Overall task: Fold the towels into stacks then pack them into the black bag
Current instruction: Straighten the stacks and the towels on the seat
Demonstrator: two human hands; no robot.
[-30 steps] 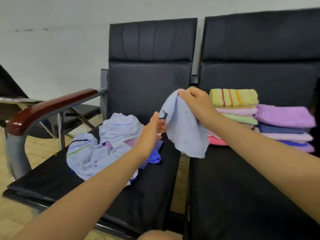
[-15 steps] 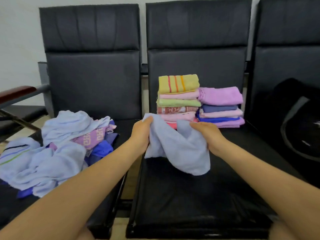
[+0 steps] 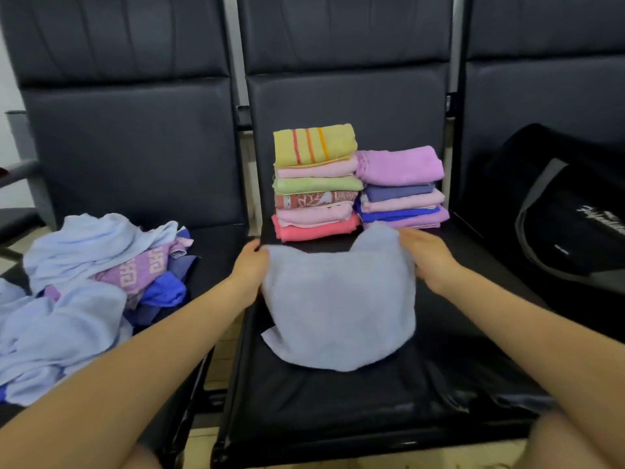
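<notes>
A: Hands first. What's held?

B: Left hand (image 3: 251, 265) pinches the far-left corner of the light blue towel (image 3: 338, 306), fingers curled over the edge. Right hand (image 3: 427, 257) grips the far-right corner, fingers curled round the cloth.

A: Towel position?

B: Spread over the middle seat (image 3: 338, 401), front of the cushion. Near edge lies on the seat; far edge sags between the two hands. Slight motion blur on it.

A: Stacks?

B: Both on the middle seat too, at the back against the backrest, just behind the towel. Taller stack (image 3: 316, 181) on the left: yellow striped one on top, then pink, green, patterned red, pink, coral at the bottom. Shorter stack (image 3: 402, 189) touching its right side: lilac on top, then dark blue, pink, bright blue, lilac.

A: Unfolded ones?

B: Loose pile (image 3: 84, 292) on the seat left of the middle seat. Mostly light blue, one purple with a key pattern, some bright blue underneath. Crumpled, overlapping.

A: Bag?

B: Black bag (image 3: 571, 228) on the seat right of the middle seat, leaning at the backrest, grey strap visible, white lettering cut off by the frame edge. Can't tell whether it's open.

A: Contact between towel and stacks?

B: Far-right corner overlaps the shorter stack's base in view; touching or not, can't tell.
</notes>
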